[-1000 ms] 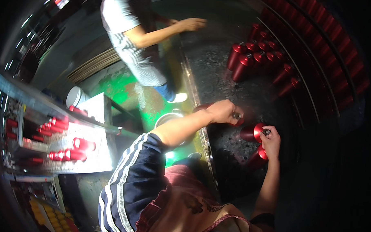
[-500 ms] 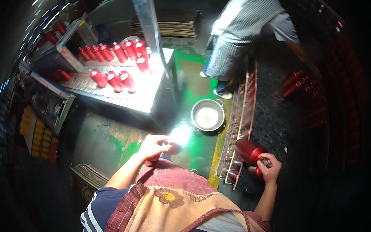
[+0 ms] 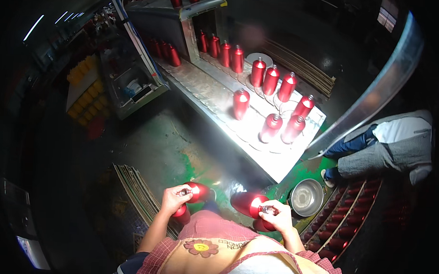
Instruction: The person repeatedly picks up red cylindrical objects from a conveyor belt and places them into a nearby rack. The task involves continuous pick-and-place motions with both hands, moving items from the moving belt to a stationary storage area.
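My left hand is closed on the neck of a shiny red metal bottle, which points away to the right. Another red bottle shows just below that hand, partly hidden. In my right hand, the fingers close round the neck of a red bottle tilted away to the left. A further red bottle hangs under that hand, its neck out of sight. Both hands are low in front of my apron, with the bottles apart from the conveyor ahead.
Red bottles stand upright along the brightly lit conveyor, which runs out of a metal housing. A metal pot sits on the green floor at right. Beyond it are racks of red bottles and a co-worker. Flat sheets stand at left.
My view has swung left toward the conveyor. My right hand has come away from the dark bottle rack with its bottles and is nearer my left hand. My left hand still holds its bottles.
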